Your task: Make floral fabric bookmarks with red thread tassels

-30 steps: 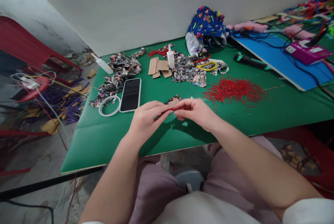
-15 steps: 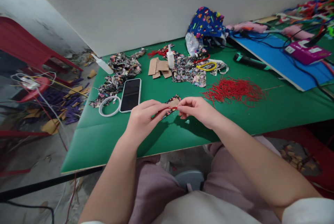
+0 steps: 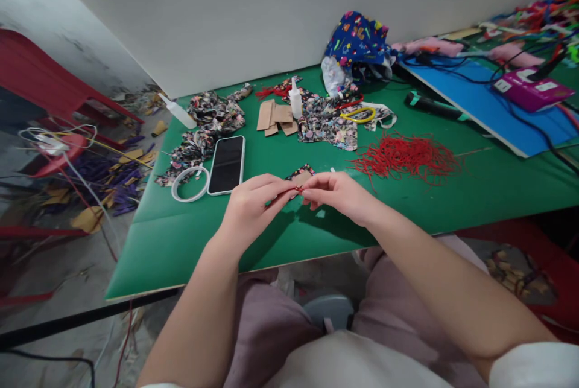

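My left hand (image 3: 257, 201) and my right hand (image 3: 337, 195) meet fingertip to fingertip over the green table. Pinched between them is a short red cord (image 3: 299, 189); its ends are mostly covered by the fingers. Just behind the fingertips a small floral fabric piece (image 3: 304, 169) with brown card on it lies on the table, partly hidden by my left hand. To the right sits a tangled heap of red cords (image 3: 407, 157). A phone (image 3: 227, 165) and a roll of white tape (image 3: 190, 184) lie left of my left hand.
Floral fabric (image 3: 212, 111), brown card pieces (image 3: 274, 116), a white glue bottle (image 3: 295, 100) and yellow-handled scissors (image 3: 359, 114) lie farther back. A second bottle (image 3: 178, 112) is at the left edge. A blue board (image 3: 479, 98) bears a purple box (image 3: 534, 90).
My right hand has shifted slightly left, closer to my left fingertips. The red cord between the fingers has changed position, and a small white item now shows behind my right hand.
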A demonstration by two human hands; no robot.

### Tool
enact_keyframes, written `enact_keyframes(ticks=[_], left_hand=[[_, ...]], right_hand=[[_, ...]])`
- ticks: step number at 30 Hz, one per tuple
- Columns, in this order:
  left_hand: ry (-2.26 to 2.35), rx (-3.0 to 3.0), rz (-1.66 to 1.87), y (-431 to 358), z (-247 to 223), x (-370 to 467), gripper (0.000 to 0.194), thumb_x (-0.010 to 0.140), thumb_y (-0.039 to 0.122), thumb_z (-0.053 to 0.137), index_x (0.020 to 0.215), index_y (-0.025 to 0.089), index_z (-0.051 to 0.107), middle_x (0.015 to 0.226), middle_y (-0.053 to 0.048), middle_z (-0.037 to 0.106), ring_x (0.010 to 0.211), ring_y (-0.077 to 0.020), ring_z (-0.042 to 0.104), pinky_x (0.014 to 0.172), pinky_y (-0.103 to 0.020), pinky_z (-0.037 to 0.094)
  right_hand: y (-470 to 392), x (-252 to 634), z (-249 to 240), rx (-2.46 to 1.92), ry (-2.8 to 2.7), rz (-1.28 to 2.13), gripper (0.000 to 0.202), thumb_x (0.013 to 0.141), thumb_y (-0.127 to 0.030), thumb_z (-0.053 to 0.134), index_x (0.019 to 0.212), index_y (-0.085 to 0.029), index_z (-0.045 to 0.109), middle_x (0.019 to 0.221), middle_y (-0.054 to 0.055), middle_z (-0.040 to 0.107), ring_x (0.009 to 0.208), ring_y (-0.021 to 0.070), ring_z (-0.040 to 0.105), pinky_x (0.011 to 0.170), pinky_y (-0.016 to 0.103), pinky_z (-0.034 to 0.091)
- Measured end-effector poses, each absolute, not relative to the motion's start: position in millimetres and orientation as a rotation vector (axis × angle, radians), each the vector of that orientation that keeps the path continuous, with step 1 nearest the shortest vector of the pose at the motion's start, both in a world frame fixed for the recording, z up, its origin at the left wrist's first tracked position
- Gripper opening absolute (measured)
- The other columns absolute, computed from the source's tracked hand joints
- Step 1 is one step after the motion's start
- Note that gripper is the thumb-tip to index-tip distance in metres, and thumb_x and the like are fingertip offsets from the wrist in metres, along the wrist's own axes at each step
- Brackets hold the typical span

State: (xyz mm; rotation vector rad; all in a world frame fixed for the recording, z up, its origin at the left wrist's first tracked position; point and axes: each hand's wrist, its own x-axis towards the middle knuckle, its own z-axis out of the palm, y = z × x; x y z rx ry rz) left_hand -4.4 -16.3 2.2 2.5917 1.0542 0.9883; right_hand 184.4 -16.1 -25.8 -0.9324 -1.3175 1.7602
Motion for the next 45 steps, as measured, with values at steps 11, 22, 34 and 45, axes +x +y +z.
enact_keyframes(ticks=[11, 22, 34, 45], left_hand=[[1.071, 2.59, 0.973, -16.1, 5.1, -5.8, 0.015, 0.079, 0.02, 0.057, 0.089, 0.015, 0.067, 0.08, -0.005, 0.067, 0.071, -0.0112, 0.06, 0.066, -0.021, 0.048], [0.951, 2.616, 0.936, -16.1, 1.1, -4.1, 0.019, 0.081, 0.018, 0.055, 0.096, 0.019, 0.066, 0.081, -0.003, 0.066, 0.073, -0.0101, 0.061, 0.065, -0.018, 0.048], [0.95, 2.628, 0.947, -15.9, 0.3, -4.1, 0.016, 0.079, 0.018, 0.057, 0.092, 0.017, 0.067, 0.079, -0.004, 0.065, 0.072, -0.0101, 0.06, 0.066, -0.018, 0.048], [0.994, 2.607, 0.919, -15.7, 1.3, -7.0, 0.016, 0.08, 0.02, 0.057, 0.093, 0.017, 0.066, 0.08, -0.004, 0.066, 0.071, -0.0109, 0.06, 0.066, -0.02, 0.048]], right_hand=[[-11.4, 189.6, -26.1, -1.097, -1.423, 1.677, 0.014, 0.075, -0.028, 0.055, 0.071, -0.015, 0.061, 0.064, 0.0, 0.062, 0.057, 0.0078, 0.053, 0.055, 0.02, 0.041], [-13.6, 185.8, -33.1, -0.95, -1.417, 1.747, 0.03, 0.08, -0.042, 0.052, 0.082, -0.016, 0.066, 0.084, 0.002, 0.066, 0.079, 0.0101, 0.056, 0.072, 0.023, 0.04], [-15.5, 186.4, -27.4, -0.927, -1.272, 1.903, 0.02, 0.075, -0.034, 0.061, 0.074, -0.014, 0.061, 0.061, -0.001, 0.062, 0.059, 0.007, 0.057, 0.064, 0.021, 0.044], [-14.3, 188.8, -24.6, -0.996, -1.305, 1.884, 0.021, 0.075, -0.035, 0.06, 0.074, -0.014, 0.06, 0.06, -0.002, 0.06, 0.058, 0.0066, 0.055, 0.059, 0.019, 0.042]])
